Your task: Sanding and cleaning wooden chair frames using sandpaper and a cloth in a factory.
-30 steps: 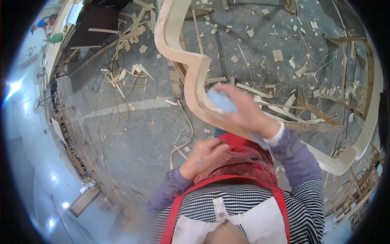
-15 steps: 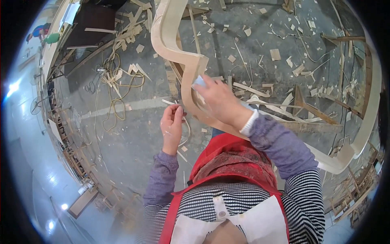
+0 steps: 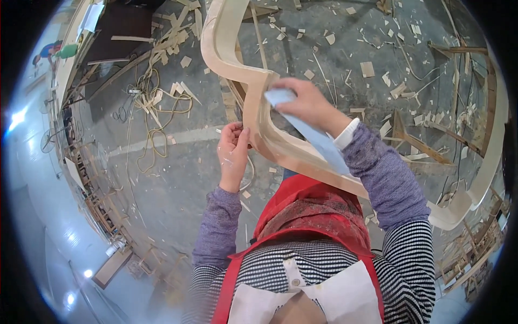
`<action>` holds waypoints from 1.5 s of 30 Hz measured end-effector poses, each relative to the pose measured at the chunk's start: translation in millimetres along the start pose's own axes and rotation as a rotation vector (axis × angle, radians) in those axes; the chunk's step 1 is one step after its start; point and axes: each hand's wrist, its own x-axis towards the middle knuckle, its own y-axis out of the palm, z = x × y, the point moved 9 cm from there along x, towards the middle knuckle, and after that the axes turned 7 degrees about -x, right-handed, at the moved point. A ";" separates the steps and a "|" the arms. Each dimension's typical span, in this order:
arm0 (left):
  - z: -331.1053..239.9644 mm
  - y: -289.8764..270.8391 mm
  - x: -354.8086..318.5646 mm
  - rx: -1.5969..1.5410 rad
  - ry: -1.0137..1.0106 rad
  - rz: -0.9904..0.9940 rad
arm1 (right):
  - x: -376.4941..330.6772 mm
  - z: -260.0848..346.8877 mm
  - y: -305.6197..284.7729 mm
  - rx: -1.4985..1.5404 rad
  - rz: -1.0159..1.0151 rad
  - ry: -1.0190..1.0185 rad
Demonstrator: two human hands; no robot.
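Floor of grey concrete fills most of the view, littered with offcuts. Next in size is a long, pale, curved wooden frame, which comes in near 12 o'clock, bends sharply just above the centre, sweeps toward 4 o'clock and, past the right forearm, turns up along the rim to between 2 and 3 o'clock. A dark brown panel stands between 10 and 11 o'clock, with a narrow pale strip of wood lying across it. At 5 o'clock the person's red apron, dusty and stained, sits close against the near stretch of the frame. Purple sleeves cover both forearms, the right one between 3 and 4 o'clock, the left one at 7. A yellow cord lies in loose loops at 10 o'clock. The blue sheet slants from 12 o'clock, beside the frame's inner bend, down toward 3; whether it touches the wood cannot be told. Of the two hands, the right hand, between 1 and 2 o'clock, grips that sheet with bent fingers over its upper part. The left hand, just off centre at 9 o'clock, has curled fingers and a raised thumb at the frame's outer side; whether they pinch its edge cannot be told. Smallest is a squarish scrap between 1 and 2 o'clock.
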 end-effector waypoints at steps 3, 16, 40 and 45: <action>-7.7 9.8 4.3 0.122 0.114 0.015 | -16.5 -13.4 -21.9 0.280 -0.285 0.060; -1.2 -4.4 36.0 0.213 0.071 -0.052 | -12.1 -19.4 30.3 0.072 -0.021 0.312; 3.0 5.9 54.2 0.180 0.247 0.276 | 5.2 1.5 47.9 -0.096 0.137 0.318; 8.0 8.2 59.2 0.190 0.243 0.290 | -2.8 -10.5 43.8 0.348 -0.201 0.490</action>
